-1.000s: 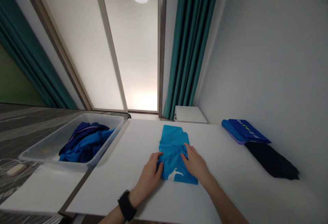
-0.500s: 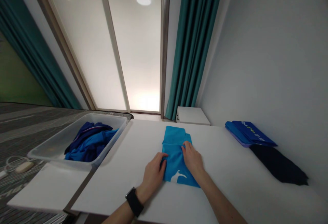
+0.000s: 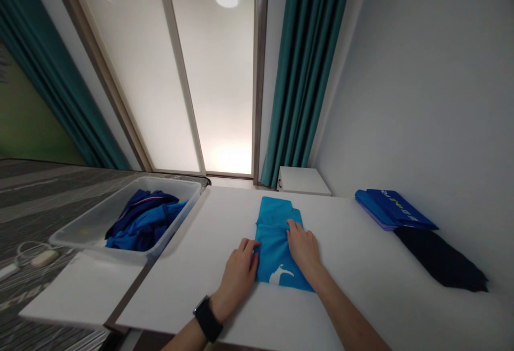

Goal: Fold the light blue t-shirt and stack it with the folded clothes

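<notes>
A bright blue folded garment (image 3: 274,246) with a white printed figure on its lower part lies flat on the white table (image 3: 193,265). My left hand (image 3: 240,265), below a black watch (image 3: 208,319) on the wrist, rests at the garment's left edge, thumb and fingers apart. On the right part of the cloth lies my right hand (image 3: 303,246), its bent fingers touching the fabric near a crosswise crease. Its thumb tip is close to the index finger, with no cloth visibly lifted between them.
Left of the table stands a translucent plastic bin (image 3: 76,236) holding crumpled blue clothes (image 3: 146,220). Folded blue garments (image 3: 395,209) are stacked on the right, by the wall, beside a dark navy cloth (image 3: 441,260). A white cabinet (image 3: 303,180) stands beyond the far edge.
My left hand has slid slightly left, its fingertips now at the garment's edge rather than over it. The right hand stays in place on the cloth. The view has shifted a little.
</notes>
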### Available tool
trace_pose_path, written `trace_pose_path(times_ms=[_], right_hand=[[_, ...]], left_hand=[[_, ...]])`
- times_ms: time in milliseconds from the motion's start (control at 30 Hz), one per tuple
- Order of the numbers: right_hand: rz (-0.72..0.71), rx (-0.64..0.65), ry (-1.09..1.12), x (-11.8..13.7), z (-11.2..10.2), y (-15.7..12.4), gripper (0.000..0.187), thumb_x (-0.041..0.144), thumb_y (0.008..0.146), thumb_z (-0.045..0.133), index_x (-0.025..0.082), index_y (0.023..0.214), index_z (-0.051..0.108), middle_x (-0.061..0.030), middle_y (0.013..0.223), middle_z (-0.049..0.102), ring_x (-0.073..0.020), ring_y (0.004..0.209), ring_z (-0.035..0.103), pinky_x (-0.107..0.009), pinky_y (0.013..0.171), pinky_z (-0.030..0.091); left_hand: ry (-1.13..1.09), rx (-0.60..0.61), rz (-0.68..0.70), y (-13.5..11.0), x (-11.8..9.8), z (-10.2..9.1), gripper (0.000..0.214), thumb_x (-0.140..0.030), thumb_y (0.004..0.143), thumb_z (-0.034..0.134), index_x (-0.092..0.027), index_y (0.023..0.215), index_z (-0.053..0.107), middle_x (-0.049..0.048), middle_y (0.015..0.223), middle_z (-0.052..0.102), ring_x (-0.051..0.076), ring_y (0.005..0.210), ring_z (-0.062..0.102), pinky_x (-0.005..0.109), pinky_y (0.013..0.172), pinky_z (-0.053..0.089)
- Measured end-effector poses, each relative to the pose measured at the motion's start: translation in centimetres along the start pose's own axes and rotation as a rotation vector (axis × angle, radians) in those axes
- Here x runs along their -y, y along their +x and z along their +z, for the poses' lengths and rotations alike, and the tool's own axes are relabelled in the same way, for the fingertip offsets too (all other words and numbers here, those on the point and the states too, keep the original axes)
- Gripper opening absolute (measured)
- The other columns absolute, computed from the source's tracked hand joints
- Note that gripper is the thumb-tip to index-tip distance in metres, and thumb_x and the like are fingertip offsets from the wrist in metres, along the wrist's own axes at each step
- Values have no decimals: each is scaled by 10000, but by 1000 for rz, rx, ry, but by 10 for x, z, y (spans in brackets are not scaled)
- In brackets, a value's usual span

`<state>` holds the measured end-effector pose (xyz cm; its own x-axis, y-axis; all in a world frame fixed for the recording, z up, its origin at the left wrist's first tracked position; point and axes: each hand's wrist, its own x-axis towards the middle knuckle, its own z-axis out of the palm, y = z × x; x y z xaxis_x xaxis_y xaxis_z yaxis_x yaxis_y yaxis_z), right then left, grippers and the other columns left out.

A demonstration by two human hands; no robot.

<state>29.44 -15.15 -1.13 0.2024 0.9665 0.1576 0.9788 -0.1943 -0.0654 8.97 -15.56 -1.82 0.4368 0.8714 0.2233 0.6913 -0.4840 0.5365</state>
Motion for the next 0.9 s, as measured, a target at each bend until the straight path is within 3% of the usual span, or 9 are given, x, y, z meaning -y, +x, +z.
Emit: trace_pose_path(times_ms=[167,333,467,567,700,900], right_hand=[[-90,-86,8,-1,-18,-5,432,181,979,299,168,1371,480,-165,1225,594,-271,1102,555,-404,933,380],[-221,-83,65,-1,-20,-32,457,140,963,296,141,1358,527,-150,1302,600,-251,1200,516,-402,1026,350],[-323,-88,127,0,3,-53,450,194,978,321,136,1380,516,-117,1429,521,-223,1334,439,-425,1145,275],[-346,-87,140,0,18,-60,462,261,993,326,155,1418,475,-90,1486,453,-216,1385,383,-448,1172,259],[-340,-91,91,-4,26,-63,510,308,986,352,115,1455,412,-114,1532,356,-258,1426,307,-473,1162,292],[-339,-134,78,-5,28,-65,527,329,988,359,99,1460,401,-134,1539,325,-278,1434,283,-483,1158,304]], left_hand=[[267,-31,232,-2,-12,-5,423,-114,902,391,-202,1286,544,120,1366,549,300,1214,523,488,985,419],[326,41,433,3,-28,8,488,-236,943,416,-138,1421,439,125,1507,422,285,1392,373,474,1140,289],[343,59,398,8,-25,27,513,-266,954,385,-51,1418,434,180,1496,418,296,1400,368,467,1145,303],[333,45,362,8,-18,35,508,-286,962,376,-67,1414,449,180,1484,432,292,1387,392,466,1134,331],[299,43,336,7,-13,33,518,-336,972,382,-80,1416,456,179,1488,425,300,1392,383,474,1135,334],[283,60,260,17,-3,25,573,-371,956,417,-113,1468,393,162,1532,351,292,1422,328,495,1147,297]])
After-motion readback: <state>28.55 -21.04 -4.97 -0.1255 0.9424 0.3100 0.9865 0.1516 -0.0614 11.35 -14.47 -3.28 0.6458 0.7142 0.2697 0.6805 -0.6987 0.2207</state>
